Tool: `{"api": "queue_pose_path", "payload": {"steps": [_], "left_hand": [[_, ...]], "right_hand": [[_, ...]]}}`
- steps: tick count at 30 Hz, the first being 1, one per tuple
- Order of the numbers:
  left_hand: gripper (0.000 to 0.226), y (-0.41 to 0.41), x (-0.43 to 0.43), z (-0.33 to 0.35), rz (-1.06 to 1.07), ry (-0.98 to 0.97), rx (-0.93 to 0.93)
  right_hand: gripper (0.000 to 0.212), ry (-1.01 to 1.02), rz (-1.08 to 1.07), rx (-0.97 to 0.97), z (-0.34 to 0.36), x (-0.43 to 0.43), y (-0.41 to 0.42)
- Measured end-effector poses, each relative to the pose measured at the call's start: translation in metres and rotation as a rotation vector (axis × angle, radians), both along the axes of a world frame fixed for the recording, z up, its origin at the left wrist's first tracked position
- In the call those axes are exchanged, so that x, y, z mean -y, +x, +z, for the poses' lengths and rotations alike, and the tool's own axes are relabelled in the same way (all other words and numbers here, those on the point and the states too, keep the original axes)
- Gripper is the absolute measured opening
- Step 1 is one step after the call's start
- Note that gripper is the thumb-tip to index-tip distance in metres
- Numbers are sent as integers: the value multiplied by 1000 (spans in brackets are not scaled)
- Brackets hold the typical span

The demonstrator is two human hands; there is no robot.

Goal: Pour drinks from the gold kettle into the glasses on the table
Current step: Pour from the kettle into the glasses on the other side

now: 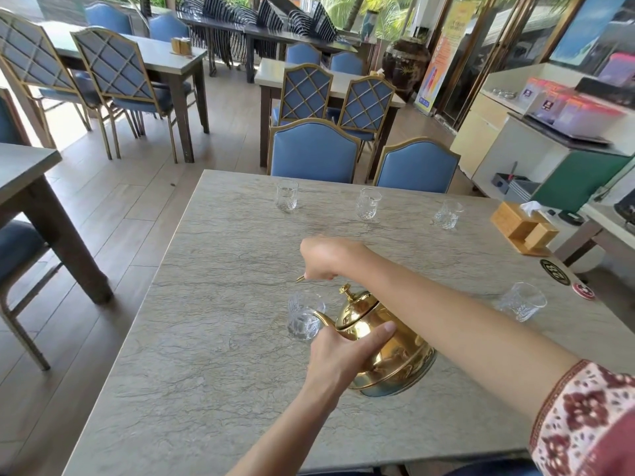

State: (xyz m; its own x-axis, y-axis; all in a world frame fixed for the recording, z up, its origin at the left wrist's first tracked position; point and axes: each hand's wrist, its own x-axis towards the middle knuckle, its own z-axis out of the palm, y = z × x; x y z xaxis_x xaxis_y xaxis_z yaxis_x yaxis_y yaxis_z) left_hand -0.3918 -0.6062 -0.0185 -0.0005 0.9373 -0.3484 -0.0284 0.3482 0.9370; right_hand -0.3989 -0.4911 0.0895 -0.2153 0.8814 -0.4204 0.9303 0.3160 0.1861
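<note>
The gold kettle (385,352) is lifted off the grey stone table (213,338) and tilted left, its spout over the rim of a cut-glass tumbler (304,316). My right hand (328,257) grips the kettle's handle from above. My left hand (343,355) presses against the kettle's body from the near side. Three glasses stand in a row at the far side: one on the left (287,194), one in the middle (367,203), one on the right (446,214). Another glass (522,301) stands at the right edge.
A wooden tissue box (522,226) sits at the far right corner, with round coasters (555,272) near it. Two blue chairs (312,151) are tucked in at the far side. More tables and chairs fill the room; a white counter (515,139) stands at the right.
</note>
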Motion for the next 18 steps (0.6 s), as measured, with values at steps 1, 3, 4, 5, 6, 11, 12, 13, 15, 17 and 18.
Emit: {"api": "queue_pose_path", "payload": {"steps": [1, 3, 4, 5, 6, 11, 12, 13, 15, 17, 18], "left_hand": [[70, 0, 0, 0, 5, -4, -1], [69, 1, 0, -1, 9, -15, -6], [70, 1, -1, -1, 10, -18, -5], [72, 2, -1, -1, 12, -21, -1], [73, 2, -1, 0, 14, -25, 4], [79, 1, -3, -1, 7, -34, 14], [77, 1, -2, 0, -3, -31, 16], [73, 1, -2, 2, -13, -29, 16], [66, 1, -2, 3, -25, -32, 17], [60, 0, -2, 3, -28, -31, 7], [59, 0, -2, 3, -31, -26, 3]], "right_hand": [[39, -6, 1, 5, 0, 0, -1], [39, -19, 11, 27, 1, 1, -1], [39, -27, 16, 37, 2, 1, -1], [39, -30, 20, 44, 2, 1, -1], [37, -31, 20, 48, 1, 0, 0], [15, -60, 7, 76, -1, -4, 0], [17, -62, 11, 80, -1, -5, 0], [19, -62, 12, 82, -1, -5, 1], [16, -54, -5, 48, -1, -6, 3], [19, -43, -15, 10, 0, -5, 6], [18, -40, -18, -6, 0, -5, 7]]}}
